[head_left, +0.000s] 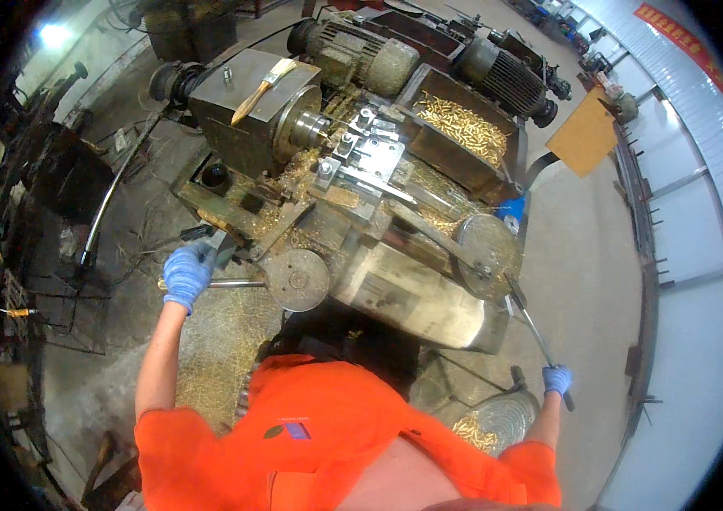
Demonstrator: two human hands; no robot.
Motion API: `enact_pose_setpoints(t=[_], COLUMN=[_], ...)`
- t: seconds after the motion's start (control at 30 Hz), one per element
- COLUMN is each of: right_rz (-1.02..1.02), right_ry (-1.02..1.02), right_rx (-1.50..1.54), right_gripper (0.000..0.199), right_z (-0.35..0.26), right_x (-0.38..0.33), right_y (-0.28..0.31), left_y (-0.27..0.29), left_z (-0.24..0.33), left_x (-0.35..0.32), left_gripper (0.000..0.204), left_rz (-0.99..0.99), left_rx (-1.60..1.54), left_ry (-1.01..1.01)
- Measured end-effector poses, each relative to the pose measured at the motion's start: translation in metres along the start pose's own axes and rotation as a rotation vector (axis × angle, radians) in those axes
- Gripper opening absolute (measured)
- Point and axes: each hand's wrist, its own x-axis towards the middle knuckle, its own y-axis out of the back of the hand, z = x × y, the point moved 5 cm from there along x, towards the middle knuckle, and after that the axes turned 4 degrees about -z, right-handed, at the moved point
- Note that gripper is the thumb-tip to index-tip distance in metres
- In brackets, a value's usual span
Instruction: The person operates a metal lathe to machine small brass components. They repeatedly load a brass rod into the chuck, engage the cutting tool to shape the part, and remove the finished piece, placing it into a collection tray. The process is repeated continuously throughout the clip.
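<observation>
My left hand (189, 274), in a blue knit glove, is closed beside a dark grey lever-like part (221, 249) at the machine's left front. What its fingers grip is hidden. A shiny rod (238, 284) passes under that wrist to a round metal disc (298, 280). My right hand (557, 380), gloved in the same blue, wraps around the dark end of a long lever (535, 330). This lever reaches a larger round disc (489, 255) at the right of the small metal lathe (417, 294). Brass shavings lie about the spindle (310, 128) and the tool slide (374, 157).
A wooden-handled brush (261, 92) rests on the headstock (246, 72). Behind the slide, a metal bin (430, 140) holds many small brass pieces. More brass parts fill a bucket (510, 413) by my right forearm. Motors (361, 55) and a tan board (583, 132) stand beyond.
</observation>
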Motion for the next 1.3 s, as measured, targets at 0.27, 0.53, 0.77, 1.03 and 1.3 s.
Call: enact_pose_setpoints(t=[0.27,0.53,0.77,1.03,1.3], right_rz=[-0.06,-0.048,-0.09,-0.117,-0.029], right_ry=[-0.023,-0.004,-0.062,-0.051,-0.056], right_rx=[-0.026,-0.056,-0.018,-0.036,-0.033], right_gripper=[0.029,0.032,0.032,0.031,0.03], right_z=[-0.004,0.003,0.004,0.004,-0.001], right_x=[-0.01,-0.011,-0.019,-0.025,-0.041], right_y=[0.005,-0.008,-0.007,-0.012,-0.004], left_y=[0.001,0.001,0.004,0.007,0.012], left_z=[0.002,0.003,0.006,0.008,0.011], left_x=[0.004,0.005,0.003,0.002,0.0], left_gripper=[0.024,0.023,0.023,0.025,0.024], left_rz=[-0.068,-0.04,-0.048,-0.049,-0.034], left_rx=[-0.007,-0.009,-0.018,-0.023,-0.006], left_ry=[-0.037,-0.062,-0.065,-0.044,-0.066])
